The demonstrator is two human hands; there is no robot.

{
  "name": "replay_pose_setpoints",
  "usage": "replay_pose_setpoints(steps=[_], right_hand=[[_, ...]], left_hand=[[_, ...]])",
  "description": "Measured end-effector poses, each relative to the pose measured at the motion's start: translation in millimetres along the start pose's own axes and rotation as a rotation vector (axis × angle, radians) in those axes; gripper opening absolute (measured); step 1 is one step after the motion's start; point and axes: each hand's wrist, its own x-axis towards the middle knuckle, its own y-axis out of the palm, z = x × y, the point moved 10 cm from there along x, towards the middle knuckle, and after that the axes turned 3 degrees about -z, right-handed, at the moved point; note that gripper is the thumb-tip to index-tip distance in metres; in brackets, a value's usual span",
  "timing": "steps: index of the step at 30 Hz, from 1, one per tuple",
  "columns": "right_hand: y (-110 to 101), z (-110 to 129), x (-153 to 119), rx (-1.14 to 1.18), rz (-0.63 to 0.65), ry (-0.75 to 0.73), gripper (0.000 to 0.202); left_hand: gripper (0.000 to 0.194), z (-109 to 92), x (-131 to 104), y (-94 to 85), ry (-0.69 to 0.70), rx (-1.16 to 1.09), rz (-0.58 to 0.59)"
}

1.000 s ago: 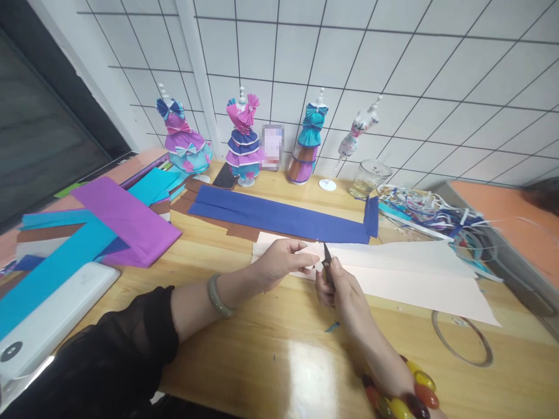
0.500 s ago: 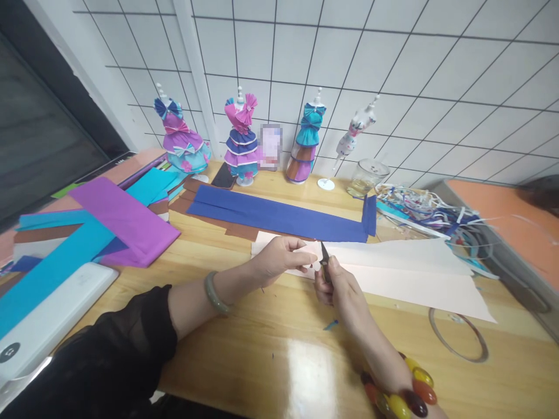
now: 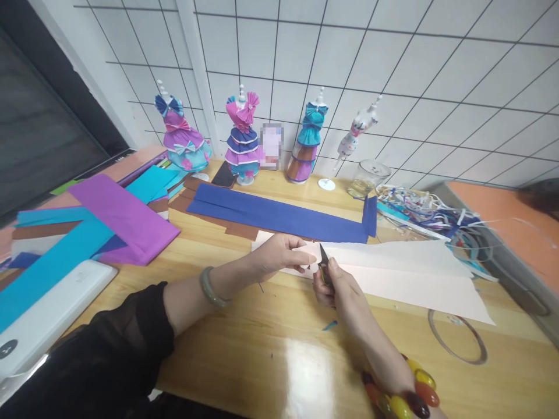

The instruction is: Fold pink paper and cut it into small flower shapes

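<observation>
Our left hand [image 3: 279, 256] pinches a small pale piece [image 3: 311, 249] between thumb and fingertips, over the near edge of a pale pink sheet [image 3: 414, 273]; our right hand [image 3: 347, 291] is curled around dark scissors [image 3: 324, 263], their tip pointing to the far side just beside that piece; we cannot tell how far the blades are parted; the sheet reaches rightward across the wooden table [image 3: 227, 361], a blue strip [image 3: 279, 214] beyond it; at left, a purple strip [image 3: 126, 221] crosses a turquoise one [image 3: 72, 259].

A white, dark-lined wall [image 3: 402, 64] rises behind a glossy wooden table [image 3: 231, 355].
</observation>
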Motion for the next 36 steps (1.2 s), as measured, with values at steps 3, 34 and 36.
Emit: replay_pose_setpoints(steps=[3, 34, 36], right_hand=[[0.4, -0.9, 0.0, -0.010, 0.015, -0.002, 0.049], [1.3, 2.3, -4.0, -0.085, 0.038, 0.026, 0.045], [1.2, 2.6, -3.7, -0.095, 0.038, 0.018, 0.045]], left_hand=[[0.018, -2.1, -1.1, 0.8, -0.005, 0.019, 0.023], [0.019, -10.4, -3.6, 1.3, -0.027, 0.106, 0.081], [0.019, -9.7, -3.6, 1.3, -0.029, 0.104, 0.086]])
